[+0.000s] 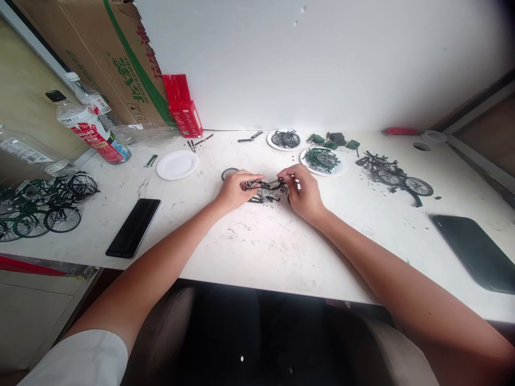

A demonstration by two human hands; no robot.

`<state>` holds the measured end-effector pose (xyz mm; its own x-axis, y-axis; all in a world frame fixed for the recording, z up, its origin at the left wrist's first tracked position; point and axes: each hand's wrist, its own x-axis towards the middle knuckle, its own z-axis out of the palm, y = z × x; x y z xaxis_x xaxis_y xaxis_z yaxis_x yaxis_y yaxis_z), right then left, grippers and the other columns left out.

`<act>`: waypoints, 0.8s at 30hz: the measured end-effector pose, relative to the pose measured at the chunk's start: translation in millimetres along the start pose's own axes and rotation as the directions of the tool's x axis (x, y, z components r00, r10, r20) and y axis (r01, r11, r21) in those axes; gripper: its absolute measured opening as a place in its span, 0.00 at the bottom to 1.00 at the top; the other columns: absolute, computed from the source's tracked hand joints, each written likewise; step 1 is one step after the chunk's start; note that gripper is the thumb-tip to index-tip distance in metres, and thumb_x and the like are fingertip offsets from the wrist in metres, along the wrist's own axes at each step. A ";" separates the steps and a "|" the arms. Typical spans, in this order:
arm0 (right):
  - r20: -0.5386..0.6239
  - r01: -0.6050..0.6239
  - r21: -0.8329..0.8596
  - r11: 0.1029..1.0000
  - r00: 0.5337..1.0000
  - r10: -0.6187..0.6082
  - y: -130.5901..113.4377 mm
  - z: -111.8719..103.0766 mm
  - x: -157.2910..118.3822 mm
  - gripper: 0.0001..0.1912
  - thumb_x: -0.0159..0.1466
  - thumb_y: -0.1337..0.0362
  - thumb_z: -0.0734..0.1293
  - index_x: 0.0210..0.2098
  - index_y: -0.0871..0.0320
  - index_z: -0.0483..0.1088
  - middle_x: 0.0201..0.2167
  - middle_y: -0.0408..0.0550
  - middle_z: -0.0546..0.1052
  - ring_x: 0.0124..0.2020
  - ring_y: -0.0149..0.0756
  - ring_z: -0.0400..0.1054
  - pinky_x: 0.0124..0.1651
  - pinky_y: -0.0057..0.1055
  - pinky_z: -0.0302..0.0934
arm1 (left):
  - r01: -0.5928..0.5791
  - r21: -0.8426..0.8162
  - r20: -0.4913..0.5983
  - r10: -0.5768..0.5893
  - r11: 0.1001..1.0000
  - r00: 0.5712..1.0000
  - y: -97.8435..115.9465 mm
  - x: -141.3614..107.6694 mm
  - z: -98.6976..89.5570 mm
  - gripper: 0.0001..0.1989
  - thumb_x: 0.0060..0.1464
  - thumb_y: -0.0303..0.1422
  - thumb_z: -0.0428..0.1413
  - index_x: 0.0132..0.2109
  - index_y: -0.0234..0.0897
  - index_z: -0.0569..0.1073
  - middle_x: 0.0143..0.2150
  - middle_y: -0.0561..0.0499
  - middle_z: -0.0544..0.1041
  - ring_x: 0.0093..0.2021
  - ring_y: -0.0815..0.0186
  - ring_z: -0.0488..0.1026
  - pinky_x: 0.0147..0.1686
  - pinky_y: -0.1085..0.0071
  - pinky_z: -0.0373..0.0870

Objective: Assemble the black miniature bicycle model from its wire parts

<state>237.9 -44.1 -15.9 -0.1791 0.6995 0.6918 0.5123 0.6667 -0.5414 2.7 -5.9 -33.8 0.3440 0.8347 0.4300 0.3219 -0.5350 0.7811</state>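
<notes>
Between my two hands, over the middle of the white table (241,252), is a small black model bicycle frame (269,185). My left hand (237,190) pinches its left end between thumb and fingers. The fingers of my right hand (303,193) are closed on its right end. Small loose dark parts (264,199) lie on the table just under the frame. A little spoked wheel (229,173) rests beside my left hand, on its far side. The exact grip of the fingertips is too small to tell.
Paper plates hold black wheels (285,139) and green parts (322,161); another plate (177,165) is bare. Dark bicycle parts (392,174) are heaped at right, near a dark tray (475,249). At left are a phone (133,228), model bicycles (44,206), a bottle (94,134) and a red box (187,115).
</notes>
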 end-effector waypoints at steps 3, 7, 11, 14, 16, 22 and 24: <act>-0.001 -0.002 0.020 1.000 1.000 0.002 0.3 -0.1 0.0 0.15 0.78 0.54 0.57 0.45 0.50 0.73 0.39 0.52 0.77 0.43 0.47 0.71 0.45 0.47 0.67 | -0.002 -0.002 0.003 0.002 1.000 1.000 -1.5 0.0 0.3 0.21 0.54 0.30 0.64 0.55 0.43 0.85 0.46 0.46 0.83 0.34 0.69 0.73 0.30 0.72 0.64; 0.012 -0.024 0.015 1.000 1.000 0.024 -0.6 -0.4 0.6 0.16 0.78 0.52 0.57 0.44 0.50 0.74 0.39 0.52 0.77 0.42 0.47 0.71 0.45 0.47 0.67 | 0.001 0.000 0.013 -0.001 1.000 1.000 -2.5 -0.1 0.5 0.21 0.54 0.29 0.64 0.56 0.43 0.85 0.46 0.46 0.83 0.32 0.70 0.71 0.28 0.72 0.62; 0.013 -0.009 0.017 1.000 1.000 0.008 -1.8 -0.9 1.2 0.16 0.78 0.52 0.57 0.44 0.50 0.74 0.39 0.52 0.77 0.41 0.47 0.71 0.44 0.47 0.67 | -0.009 0.009 0.019 0.008 1.000 1.000 -1.3 -0.2 -0.1 0.21 0.54 0.28 0.65 0.55 0.44 0.85 0.45 0.47 0.83 0.29 0.71 0.67 0.28 0.72 0.61; 0.010 0.006 0.022 1.000 1.000 -0.006 -1.8 -0.9 1.5 0.16 0.78 0.52 0.57 0.44 0.50 0.74 0.38 0.52 0.77 0.41 0.46 0.71 0.44 0.46 0.66 | -0.012 0.010 0.023 0.012 1.000 1.000 -0.7 -0.6 -0.3 0.21 0.54 0.27 0.65 0.55 0.44 0.85 0.45 0.48 0.83 0.30 0.71 0.67 0.27 0.72 0.61; 0.007 0.021 0.025 0.999 1.000 -0.021 -1.2 -0.6 1.4 0.16 0.78 0.53 0.57 0.44 0.50 0.74 0.37 0.51 0.77 0.40 0.46 0.71 0.43 0.45 0.66 | -0.016 0.011 0.025 0.016 1.000 1.000 -0.6 -0.9 -0.2 0.20 0.55 0.27 0.65 0.55 0.44 0.85 0.45 0.48 0.83 0.30 0.71 0.68 0.28 0.72 0.62; 0.010 0.050 0.030 0.998 0.999 -0.050 1.1 0.2 0.9 0.14 0.78 0.55 0.58 0.44 0.50 0.73 0.37 0.51 0.77 0.40 0.45 0.70 0.43 0.45 0.66 | -0.032 0.009 0.025 0.032 0.999 0.999 -0.6 -1.0 0.8 0.20 0.55 0.27 0.64 0.54 0.43 0.85 0.45 0.47 0.83 0.33 0.69 0.71 0.29 0.71 0.64; 0.017 0.052 0.034 0.998 0.998 -0.052 1.1 0.0 1.0 0.14 0.78 0.55 0.58 0.44 0.51 0.73 0.37 0.51 0.77 0.40 0.46 0.71 0.43 0.45 0.66 | -0.043 0.009 0.021 0.043 0.999 0.999 -0.1 -0.7 1.1 0.19 0.55 0.27 0.64 0.53 0.43 0.86 0.45 0.47 0.83 0.33 0.69 0.72 0.30 0.71 0.64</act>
<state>238.3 -42.7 -15.8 -0.2195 0.6679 0.7112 0.4732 0.7103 -0.5211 3.4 -6.6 -34.6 0.3757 0.8082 0.4534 0.3150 -0.5715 0.7578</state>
